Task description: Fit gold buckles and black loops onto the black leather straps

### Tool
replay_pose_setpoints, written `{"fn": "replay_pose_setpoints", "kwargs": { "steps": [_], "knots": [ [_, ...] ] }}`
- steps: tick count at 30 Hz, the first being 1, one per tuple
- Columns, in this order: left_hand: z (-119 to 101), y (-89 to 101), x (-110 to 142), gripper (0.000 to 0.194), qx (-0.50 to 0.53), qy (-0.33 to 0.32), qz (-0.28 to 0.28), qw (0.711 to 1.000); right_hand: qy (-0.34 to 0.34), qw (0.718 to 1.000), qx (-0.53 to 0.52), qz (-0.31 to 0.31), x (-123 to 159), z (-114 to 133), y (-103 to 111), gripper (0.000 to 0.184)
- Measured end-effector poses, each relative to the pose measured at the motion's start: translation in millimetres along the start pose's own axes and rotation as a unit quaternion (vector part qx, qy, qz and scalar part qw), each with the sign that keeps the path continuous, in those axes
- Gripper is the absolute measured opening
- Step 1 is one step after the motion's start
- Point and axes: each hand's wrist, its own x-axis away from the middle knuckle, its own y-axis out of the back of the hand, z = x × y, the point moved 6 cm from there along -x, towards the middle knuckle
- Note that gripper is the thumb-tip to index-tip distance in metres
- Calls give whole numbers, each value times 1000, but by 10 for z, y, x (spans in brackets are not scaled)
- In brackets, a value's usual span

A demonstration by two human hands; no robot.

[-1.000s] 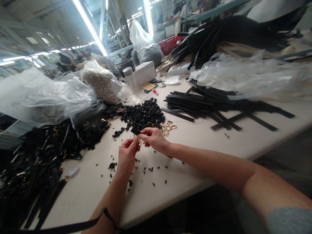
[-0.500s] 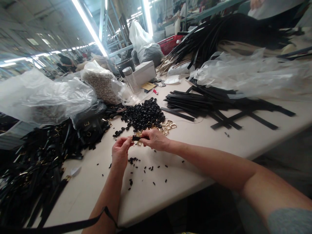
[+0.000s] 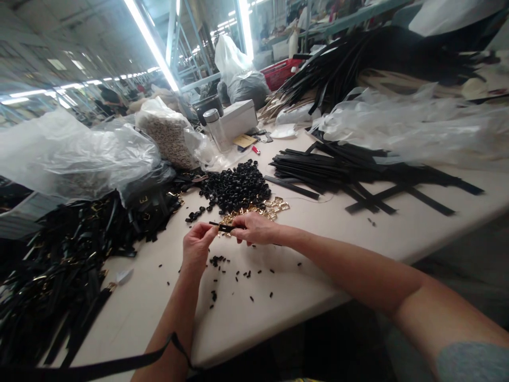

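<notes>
A short stretch of black strap (image 3: pixel 226 228) spans the gap between my two hands, a pale slot showing in it. My left hand (image 3: pixel 196 243) pinches its left end between thumb and fingers; a glint of gold metal shows there, too small to make out fully. From the right, my right hand (image 3: pixel 257 229) is closed round the same strap, hiding part of it. Just behind the hands lie loose gold buckles (image 3: pixel 278 205) and a heap of small black loops (image 3: pixel 238 185). Small black bits (image 3: pixel 247 274) are scattered on the table in front.
Buckled black straps (image 3: pixel 51 265) pile up at the left, under a clear plastic bag (image 3: pixel 79 154). Flat black strips (image 3: pixel 306 168) lie at the right beside crumpled plastic (image 3: pixel 405 124). A clear bottle (image 3: pixel 217 130) and a white box (image 3: pixel 240 118) stand behind the loops.
My left hand has moved left and slightly down, apart from the right hand. The strap, earlier angled up at my right fingertips, now lies nearly level between both hands and is turned edge-on.
</notes>
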Motion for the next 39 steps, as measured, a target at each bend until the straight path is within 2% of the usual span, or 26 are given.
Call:
{"fn": "replay_pose_setpoints", "kwargs": {
  "steps": [2, 7, 11, 13, 16, 18, 24, 29, 35, 39],
  "knots": [
    [23, -4, -1, 21, 3, 8, 6, 1000, 18, 1000, 15, -13, 10, 43, 12, 14],
    [77, -158, 65, 21, 10, 33, 50, 998, 38, 998, 26, -47, 2, 61, -21, 18],
    [80, -196, 76, 23, 53, 29, 27, 998, 40, 998, -13, -41, -23, 25, -63, 18],
    [102, -191, 66, 32, 99, 40, 11, 994, 44, 998, -27, -40, -27, 26, -68, 17],
    [158, -191, 54, 60, 159, 75, -2, 984, 47, 997, -34, -43, -25, 39, -63, 17],
    [199, -213, 56, 66, 190, 106, 6, 976, 51, 997, -32, -47, -24, 47, -61, 17],
    [235, -283, 84, 31, 234, 164, 41, 957, 81, 995, 12, -55, -26, 65, -77, 19],
    [208, -256, 86, 26, 252, 179, 35, 950, 90, 994, -11, -55, -27, 59, -79, 17],
    [135, -218, 77, 27, 228, 151, 18, 962, 42, 998, -49, -24, -35, -13, -78, 13],
    [124, -206, 66, 28, 181, 115, 9, 977, 60, 997, -22, -44, -33, 15, -78, 18]
  ]
}}
